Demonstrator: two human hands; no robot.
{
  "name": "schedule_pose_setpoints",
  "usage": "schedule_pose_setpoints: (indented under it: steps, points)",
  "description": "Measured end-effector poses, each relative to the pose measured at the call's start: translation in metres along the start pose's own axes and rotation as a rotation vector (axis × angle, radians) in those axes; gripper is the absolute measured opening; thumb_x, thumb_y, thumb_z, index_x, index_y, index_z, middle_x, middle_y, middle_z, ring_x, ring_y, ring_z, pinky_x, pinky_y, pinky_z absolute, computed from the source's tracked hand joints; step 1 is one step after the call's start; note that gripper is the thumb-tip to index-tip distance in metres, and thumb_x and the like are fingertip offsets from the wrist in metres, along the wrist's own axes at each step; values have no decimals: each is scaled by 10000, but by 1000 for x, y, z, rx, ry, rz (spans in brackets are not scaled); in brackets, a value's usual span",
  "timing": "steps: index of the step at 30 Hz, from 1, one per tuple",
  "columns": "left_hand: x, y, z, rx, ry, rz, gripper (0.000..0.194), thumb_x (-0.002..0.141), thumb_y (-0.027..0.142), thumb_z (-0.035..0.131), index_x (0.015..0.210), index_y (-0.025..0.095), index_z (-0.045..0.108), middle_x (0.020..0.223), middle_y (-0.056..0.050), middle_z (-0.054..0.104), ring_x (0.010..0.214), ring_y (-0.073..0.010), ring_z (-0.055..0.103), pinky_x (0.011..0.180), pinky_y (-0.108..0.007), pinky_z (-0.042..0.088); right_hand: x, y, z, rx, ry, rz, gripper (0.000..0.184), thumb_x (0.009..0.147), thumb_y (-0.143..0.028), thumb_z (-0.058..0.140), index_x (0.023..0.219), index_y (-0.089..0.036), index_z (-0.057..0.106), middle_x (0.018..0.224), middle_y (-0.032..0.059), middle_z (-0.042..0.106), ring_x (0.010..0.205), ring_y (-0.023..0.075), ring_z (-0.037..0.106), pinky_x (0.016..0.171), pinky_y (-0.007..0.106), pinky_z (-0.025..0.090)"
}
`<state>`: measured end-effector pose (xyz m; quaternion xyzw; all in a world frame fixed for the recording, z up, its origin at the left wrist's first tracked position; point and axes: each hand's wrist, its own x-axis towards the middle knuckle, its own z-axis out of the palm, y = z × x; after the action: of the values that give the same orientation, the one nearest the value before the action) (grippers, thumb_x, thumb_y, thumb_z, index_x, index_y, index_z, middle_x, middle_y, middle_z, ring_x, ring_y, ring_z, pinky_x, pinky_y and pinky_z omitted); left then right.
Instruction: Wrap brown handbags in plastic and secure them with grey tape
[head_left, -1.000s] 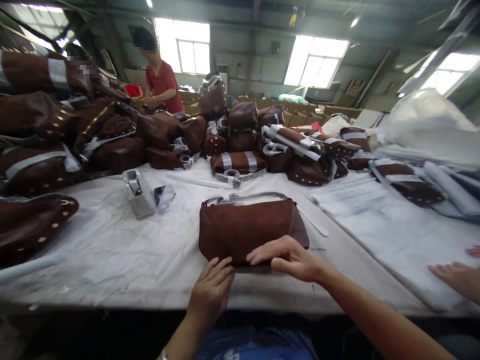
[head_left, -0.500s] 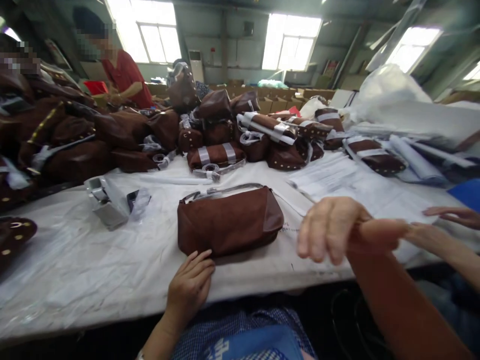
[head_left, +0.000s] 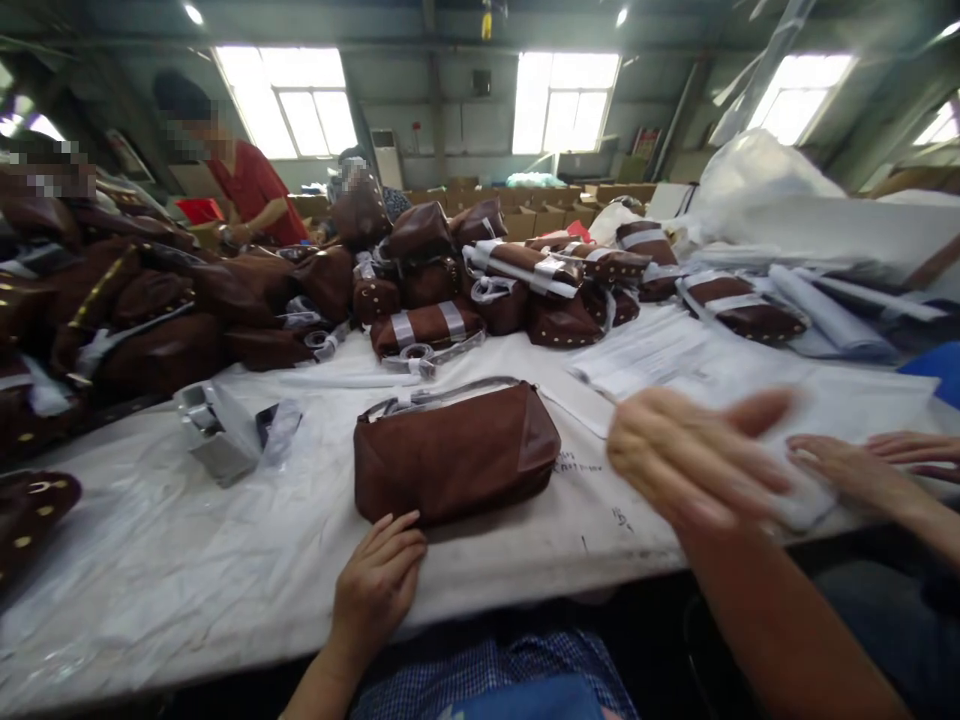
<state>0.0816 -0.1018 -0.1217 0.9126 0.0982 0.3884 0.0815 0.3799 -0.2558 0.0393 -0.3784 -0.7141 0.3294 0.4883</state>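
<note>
A brown handbag (head_left: 457, 455) lies on the white-covered table (head_left: 300, 560) in front of me, its strap stretched along the far side. My left hand (head_left: 381, 575) rests on the table at the bag's near left corner, fingers stretched out and fingertips at its lower edge. To the right of the bag, my right hand (head_left: 697, 460) is raised above the table, blurred by motion. Its thumb stands apart from the fingers, and nothing shows in it. Small handwriting marks the cover between the bag and this hand.
Several brown bags (head_left: 427, 330), some taped, are piled along the far side. A tape dispenser (head_left: 217, 430) stands at left. White sheets (head_left: 675, 350) lie at right, near a co-worker's hands (head_left: 855, 470). A person in a red shirt (head_left: 251, 190) stands behind the pile.
My right hand has turned and its thumb has spread away from the fingers. My left hand stays by the bag. The co-worker's hands at right have come further into view, over the sheets.
</note>
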Motion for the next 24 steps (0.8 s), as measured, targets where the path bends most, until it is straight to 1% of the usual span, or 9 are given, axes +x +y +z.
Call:
schedule_pose_setpoints:
  steps: [2, 4, 6, 8, 12, 14, 17, 20, 24]
  points:
    - [-1, 1, 0, -5, -2, 9, 245, 909, 67, 529, 887, 217, 721, 938, -7, 758, 1097, -189, 690, 1079, -390, 492, -3, 43, 23, 25, 80, 165, 802, 996, -669, 206, 716, -143, 742, 723, 40, 754, 723, 114, 719, 686, 171, 584]
    - [-3, 1, 1, -12, -32, 16, 245, 910, 74, 522, 889, 216, 720, 934, -8, 757, 1100, -191, 688, 1071, -392, 494, -8, 71, 41, 33, 125, 311, 750, 1017, -611, 283, 826, -62, 757, 795, 90, 770, 743, 134, 730, 714, 204, 593]
    - [-3, -1, 0, -9, -55, -2, 245, 909, 78, 519, 897, 220, 719, 944, -8, 757, 1111, -195, 682, 1077, -404, 482, -14, 74, 50, 21, 144, 452, 553, 993, -555, 469, 935, -98, 775, 866, 101, 781, 786, 170, 742, 740, 253, 606]
    - [1, -2, -4, -2, -52, -18, 239, 910, 86, 529, 924, 230, 718, 974, -2, 758, 1107, -195, 679, 1080, -410, 470, -18, 58, 49, -58, 189, 522, 408, 952, -509, 587, 1008, -153, 776, 892, 79, 782, 798, 180, 737, 751, 271, 604]
    - [21, 1, -14, 118, -14, -68, 292, 935, 165, 580, 1203, 246, 664, 1218, -28, 704, 1095, -187, 672, 980, -332, 516, -23, 36, 39, -565, 315, 184, 226, 937, -388, 657, 1032, -210, 760, 1005, 68, 764, 920, 202, 707, 853, 324, 579]
    - [31, 2, -15, 237, -37, -71, 408, 938, 244, 620, 1344, 229, 581, 1306, -67, 656, 1071, -207, 670, 902, -317, 534, -25, 50, 37, -920, 203, 5, 252, 927, -320, 679, 1159, -228, 715, 1093, 68, 740, 1001, 223, 672, 964, 384, 530]
    - [39, -2, -6, 365, -107, 26, 428, 937, 220, 619, 1362, 216, 569, 1240, -84, 678, 999, -240, 662, 876, -374, 522, -26, 90, 34, -1303, 10, -101, 358, 944, -198, 634, 1302, -194, 628, 1140, 85, 712, 1028, 243, 633, 990, 422, 493]
    - [41, -15, 2, 405, -91, 114, 359, 953, 91, 522, 1284, 189, 620, 1149, -79, 700, 965, -236, 640, 859, -391, 508, -23, 114, 30, -1440, 35, -157, 298, 967, -105, 539, 1240, -153, 649, 1104, 96, 711, 970, 223, 625, 869, 362, 516]
    - [46, -25, -16, 311, -83, 205, 299, 986, 90, 447, 1177, 162, 665, 1073, -75, 701, 912, -205, 607, 795, -342, 502, -17, 88, 27, -1409, -16, -273, 254, 989, -94, 482, 1131, -157, 682, 1019, 74, 723, 882, 190, 611, 776, 315, 504]
